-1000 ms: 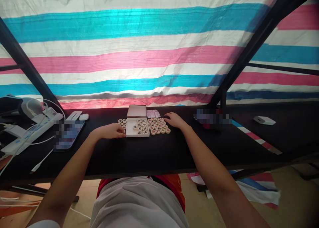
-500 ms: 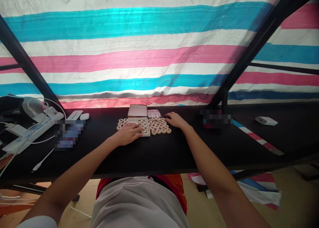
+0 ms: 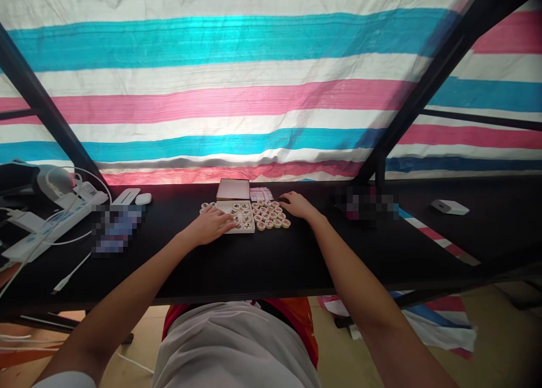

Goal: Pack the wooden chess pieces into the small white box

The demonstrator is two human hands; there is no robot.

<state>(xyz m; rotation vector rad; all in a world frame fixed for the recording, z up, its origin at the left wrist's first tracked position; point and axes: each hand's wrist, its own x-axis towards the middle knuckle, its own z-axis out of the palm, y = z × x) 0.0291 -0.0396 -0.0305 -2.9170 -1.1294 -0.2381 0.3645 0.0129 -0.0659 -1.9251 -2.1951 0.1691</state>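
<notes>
At the far left of the bench [image 3: 237, 264] lie a white power strip [image 3: 51, 225] with its cables, then a white mouse [image 3: 143, 199]. A small loose cluster of round game discs [image 3: 206, 206] sits just left of the open white box [image 3: 249, 225]. The left hand [image 3: 212, 225], which a second ago rested on the bench beside the box's left edge, has moved right and now lies over the box's near left part, fingers spread loosely and pointing into it; I cannot tell whether a disc is pinched under them. That shift reads as the hand carrying discs from the left cluster into the box, so the filling looks partly done. About seven discs [image 3: 242, 217] show inside the box, black-marked; the hand hides others. Behind the box lies one flat brown lid [image 3: 233, 190], and beside that a small pink patterned paper [image 3: 261, 194]. Right of the box sits the larger cluster [image 3: 270, 215], roughly sixteen discs in rows, red-marked. The right hand [image 3: 297, 205] rests at that cluster's far right edge, fingers relaxed and apart, unmoved over the last second and holding nothing that I can see. Far right lies one small white box-like device [image 3: 450, 207].
</notes>
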